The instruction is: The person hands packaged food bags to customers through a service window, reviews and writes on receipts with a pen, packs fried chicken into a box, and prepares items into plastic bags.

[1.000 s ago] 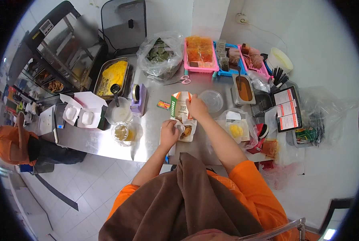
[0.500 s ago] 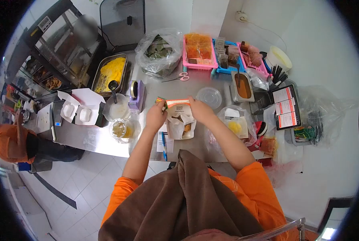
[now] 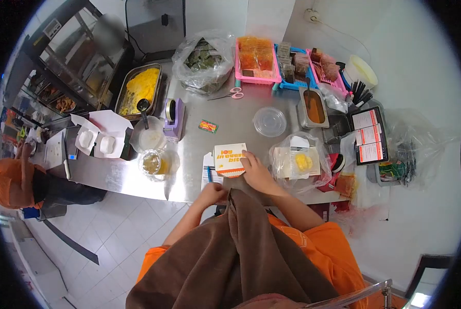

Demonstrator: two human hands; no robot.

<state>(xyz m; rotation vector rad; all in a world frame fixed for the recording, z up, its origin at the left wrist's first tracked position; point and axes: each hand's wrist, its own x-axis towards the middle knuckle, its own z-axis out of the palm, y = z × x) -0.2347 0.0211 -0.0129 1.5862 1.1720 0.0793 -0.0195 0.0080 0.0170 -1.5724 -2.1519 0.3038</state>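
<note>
A small white takeaway box (image 3: pixel 230 160) with orange and yellow print lies on the counter in front of me, its lid folded down. My right hand (image 3: pixel 257 174) grips the box's right side, fingers over the lid. By the counter's front edge, my left hand (image 3: pixel 211 194) is curled closed; whatever it may hold is hidden. Just beyond that hand are a blue pen (image 3: pixel 209 174) and a printed slip of paper (image 3: pixel 215 179), partly under the box. Farther back lies a red and green sachet (image 3: pixel 208 126), touched by neither hand.
On the left are an open white box (image 3: pixel 118 121), a tape dispenser (image 3: pixel 174 123), a cup (image 3: pixel 152 164) and a tray of yellow food (image 3: pixel 140 90). Right are a clear lid (image 3: pixel 269 122), a sauce pan (image 3: pixel 313 107), a bagged box (image 3: pixel 302 164) and a tablet (image 3: pixel 367 136). Another person (image 3: pixel 27 183) works at far left.
The box's lid has folded down over the food. My left hand has let go and drawn back toward me. My right hand has moved down to the box's side. The sachet now lies on the counter.
</note>
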